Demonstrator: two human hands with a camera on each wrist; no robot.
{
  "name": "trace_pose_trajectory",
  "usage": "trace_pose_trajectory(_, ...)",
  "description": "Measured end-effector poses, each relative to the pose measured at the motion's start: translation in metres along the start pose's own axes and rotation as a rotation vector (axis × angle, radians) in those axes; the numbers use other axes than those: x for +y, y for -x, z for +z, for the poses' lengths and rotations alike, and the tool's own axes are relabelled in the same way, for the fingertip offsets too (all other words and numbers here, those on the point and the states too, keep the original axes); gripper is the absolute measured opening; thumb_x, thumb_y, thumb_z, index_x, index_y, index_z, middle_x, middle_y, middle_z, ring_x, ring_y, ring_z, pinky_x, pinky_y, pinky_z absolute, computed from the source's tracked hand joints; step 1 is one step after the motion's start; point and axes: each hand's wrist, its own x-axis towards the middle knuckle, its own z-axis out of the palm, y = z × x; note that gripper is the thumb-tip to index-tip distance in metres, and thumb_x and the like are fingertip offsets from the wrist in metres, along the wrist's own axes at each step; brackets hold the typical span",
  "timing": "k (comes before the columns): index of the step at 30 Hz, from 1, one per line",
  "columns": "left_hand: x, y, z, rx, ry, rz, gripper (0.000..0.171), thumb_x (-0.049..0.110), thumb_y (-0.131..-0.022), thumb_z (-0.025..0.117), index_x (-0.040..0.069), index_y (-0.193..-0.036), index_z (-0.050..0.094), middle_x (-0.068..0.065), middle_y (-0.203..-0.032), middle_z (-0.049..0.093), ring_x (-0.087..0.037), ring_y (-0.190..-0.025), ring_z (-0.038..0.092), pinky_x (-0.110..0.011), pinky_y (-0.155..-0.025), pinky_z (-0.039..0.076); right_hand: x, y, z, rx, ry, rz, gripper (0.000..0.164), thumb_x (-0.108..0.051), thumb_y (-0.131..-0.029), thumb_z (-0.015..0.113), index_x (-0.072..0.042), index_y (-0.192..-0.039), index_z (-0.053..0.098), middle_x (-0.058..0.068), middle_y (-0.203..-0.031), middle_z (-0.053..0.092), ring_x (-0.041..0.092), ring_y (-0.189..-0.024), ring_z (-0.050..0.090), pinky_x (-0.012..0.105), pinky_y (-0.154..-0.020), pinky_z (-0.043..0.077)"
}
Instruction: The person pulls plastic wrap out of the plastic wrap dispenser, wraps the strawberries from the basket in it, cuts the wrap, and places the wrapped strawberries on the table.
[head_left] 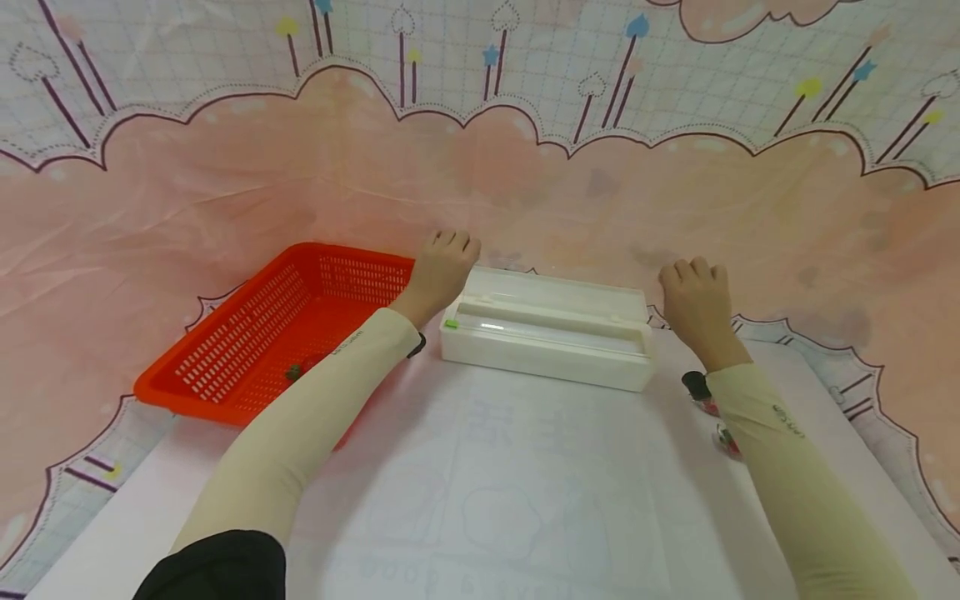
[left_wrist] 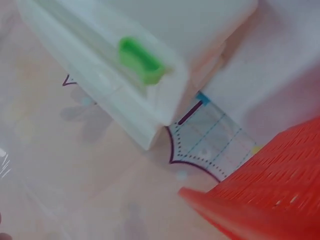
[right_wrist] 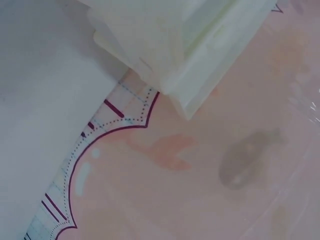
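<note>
A white cling film dispenser stands with its lid raised and a clear roll inside. The green slider sits at one end of it. My left hand is just beyond its left end, fingers curled. Past the right end is my right hand, fingers curled too, knuckles up. Both hands grip clear cling film, which shows only as glints and faint creases over the cloth in the wrist views. The fingertips are mostly hidden.
To the left stands a red plastic basket, a strawberry inside half covered by my forearm. Beside my right forearm lie small red-and-green things, one a strawberry. A white board lies on the pink patterned cloth.
</note>
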Motion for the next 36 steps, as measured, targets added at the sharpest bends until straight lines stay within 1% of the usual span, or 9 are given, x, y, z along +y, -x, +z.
trace_pose_trajectory(5, -0.002, -0.009, -0.005, -0.028, 0.0, -0.001, 0.012, 0.006, -0.093, 0.051, 0.004, -0.098, 0.062, -0.011, -0.094, 0.064, -0.027, -0.092, 0.06, -0.037, -0.084, 0.049, 0.003, -0.005, -0.006, -0.045, 0.005, 0.009, 0.005, 0.001, -0.086, 0.054, 0.004, -0.089, 0.057, 0.022, -0.083, 0.062, 0.038, -0.081, 0.052, 0.05, -0.068, 0.04)
trace_pose_trajectory(8, -0.003, -0.012, -0.006, -0.045, -0.003, -0.005, 0.013, 0.005, -0.093, 0.051, 0.004, -0.1, 0.062, -0.011, -0.095, 0.064, -0.027, -0.093, 0.06, -0.037, -0.085, 0.049, 0.004, -0.008, -0.008, -0.033, 0.005, 0.003, 0.005, 0.001, -0.086, 0.054, 0.004, -0.088, 0.058, 0.022, -0.082, 0.062, 0.039, -0.081, 0.053, 0.05, -0.067, 0.04)
trace_pose_trajectory(16, -0.006, -0.018, -0.012, -0.068, -0.002, -0.01, 0.013, 0.006, -0.093, 0.052, 0.005, -0.102, 0.062, -0.011, -0.098, 0.064, -0.027, -0.095, 0.059, -0.038, -0.087, 0.047, 0.007, -0.017, -0.011, 0.047, 0.003, -0.011, 0.007, 0.002, -0.087, 0.052, 0.005, -0.086, 0.059, 0.023, -0.08, 0.062, 0.039, -0.077, 0.052, 0.05, -0.065, 0.039)
trace_pose_trajectory(19, -0.007, -0.02, -0.015, -0.076, 0.005, -0.015, 0.013, 0.007, -0.093, 0.053, 0.005, -0.102, 0.062, -0.011, -0.099, 0.064, -0.027, -0.096, 0.059, -0.038, -0.09, 0.046, 0.009, -0.019, -0.012, 0.045, 0.014, -0.007, 0.008, 0.002, -0.087, 0.052, 0.005, -0.087, 0.059, 0.023, -0.08, 0.062, 0.039, -0.076, 0.052, 0.05, -0.065, 0.039)
trace_pose_trajectory(21, -0.008, -0.022, -0.018, -0.075, 0.01, -0.017, 0.013, 0.008, -0.093, 0.053, 0.005, -0.102, 0.062, -0.011, -0.099, 0.064, -0.027, -0.097, 0.059, -0.038, -0.091, 0.046, 0.009, -0.021, -0.014, 0.029, 0.018, 0.0, 0.007, 0.002, -0.087, 0.052, 0.005, -0.087, 0.059, 0.023, -0.081, 0.063, 0.039, -0.077, 0.052, 0.051, -0.066, 0.039)
trace_pose_trajectory(23, -0.008, -0.023, -0.02, -0.07, 0.005, -0.02, 0.013, 0.009, -0.094, 0.053, 0.005, -0.102, 0.063, -0.011, -0.099, 0.064, -0.027, -0.097, 0.059, -0.038, -0.09, 0.046, 0.01, -0.023, -0.016, 0.008, 0.024, 0.006, 0.007, 0.003, -0.086, 0.053, 0.005, -0.088, 0.059, 0.023, -0.082, 0.063, 0.039, -0.079, 0.053, 0.051, -0.067, 0.04)
trace_pose_trajectory(26, -0.008, -0.025, -0.023, -0.059, -0.004, -0.024, 0.013, 0.01, -0.094, 0.053, 0.005, -0.102, 0.062, -0.011, -0.099, 0.064, -0.027, -0.096, 0.059, -0.038, -0.088, 0.047, 0.011, -0.025, -0.02, 0.009, 0.026, 0.0, 0.007, 0.004, -0.085, 0.053, 0.005, -0.089, 0.059, 0.023, -0.083, 0.064, 0.04, -0.079, 0.053, 0.051, -0.067, 0.04)
trace_pose_trajectory(31, -0.01, -0.029, -0.025, -0.04, -0.023, -0.03, 0.014, 0.011, -0.095, 0.052, 0.005, -0.102, 0.062, -0.011, -0.098, 0.065, -0.027, -0.095, 0.06, -0.038, -0.087, 0.047, 0.014, -0.029, -0.022, 0.075, 0.027, -0.017, 0.008, 0.002, -0.088, 0.051, 0.005, -0.086, 0.059, 0.023, -0.081, 0.063, 0.04, -0.076, 0.053, 0.05, -0.064, 0.039)
trace_pose_trajectory(36, -0.011, -0.034, -0.03, -0.035, -0.035, -0.027, 0.015, 0.009, -0.094, 0.052, 0.005, -0.104, 0.062, -0.013, -0.1, 0.066, -0.029, -0.095, 0.061, -0.039, -0.088, 0.047, 0.014, -0.035, -0.026, 0.166, 0.005, -0.034, 0.015, -0.001, -0.091, 0.047, 0.005, -0.083, 0.058, 0.023, -0.077, 0.062, 0.04, -0.074, 0.052, 0.049, -0.061, 0.035)
